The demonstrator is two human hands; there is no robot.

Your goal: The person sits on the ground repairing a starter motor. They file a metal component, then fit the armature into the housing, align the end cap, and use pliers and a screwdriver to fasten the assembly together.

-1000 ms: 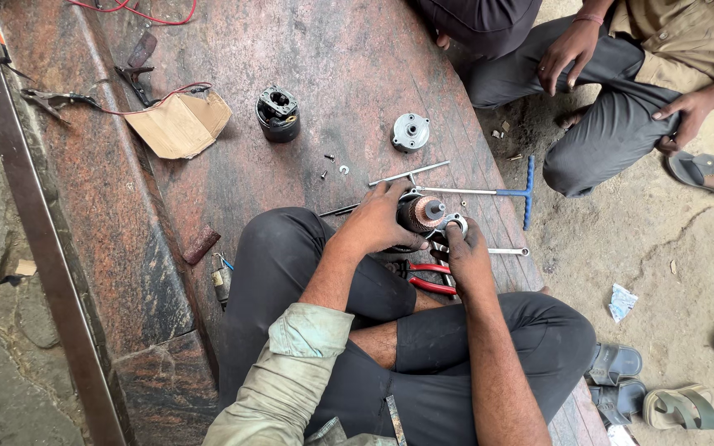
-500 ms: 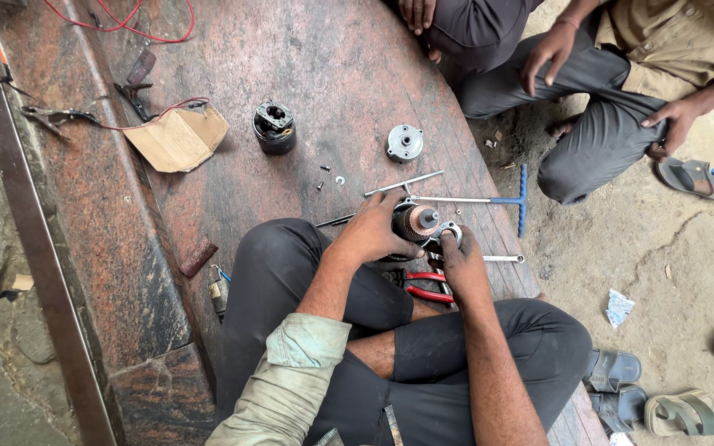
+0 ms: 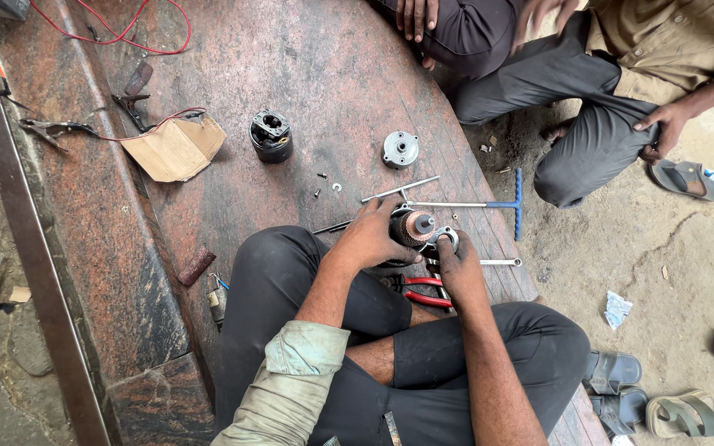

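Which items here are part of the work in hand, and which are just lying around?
In hand:
left hand on copper-wound armature
right hand at bearing ring

Lying about:
black motor housing
round end cap
blue T-handle wrench
red pliers
cardboard piece

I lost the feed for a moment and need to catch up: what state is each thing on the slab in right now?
Left hand: gripping the motor armature.
Motor armature: held upright, shaft up, copper winding exposed.
Right hand: fingers on the round metal part beside the armature.
Black motor housing: standing alone, open on top.
Silver end cap: off, lying flat.
Blue T-handle wrench: lying untouched.
Red-handled pliers: lying by the leg.
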